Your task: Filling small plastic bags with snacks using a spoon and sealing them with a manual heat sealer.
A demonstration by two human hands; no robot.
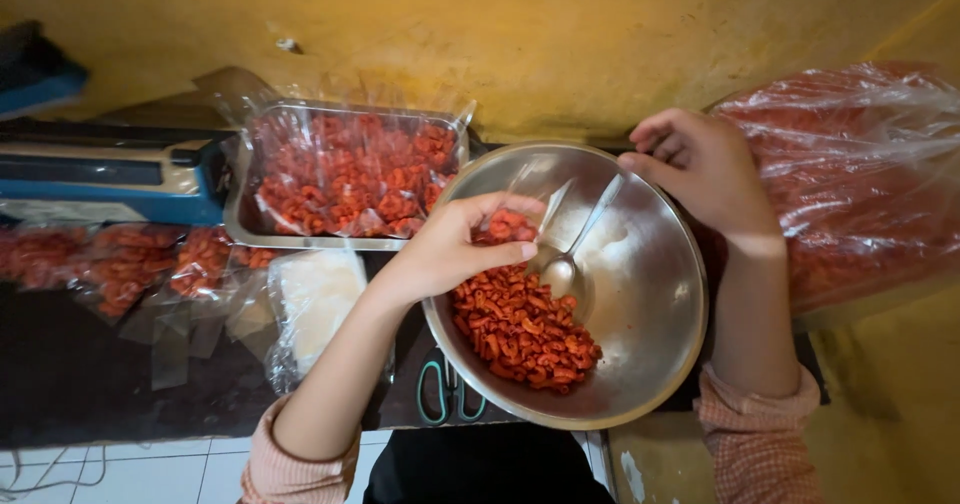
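Red macaroni snacks (522, 332) sit heaped low in the steel bowl (655, 364). Left hand (455, 247) pinches a small clear bag (512, 219) part-filled with them; right hand (700, 164) grips the spoon (572, 254), bowl-end down. Looks like filling: next scoop needs the bag mouth held wide. Filled tray (345, 169), sealer (100, 169), scissors (450, 389) nearby; big sack (860, 184) crowds the right.

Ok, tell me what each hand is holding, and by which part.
The left hand pinches a small clear bag of red snacks by its open top. The right hand has its grip on the spoon at the handle's end.
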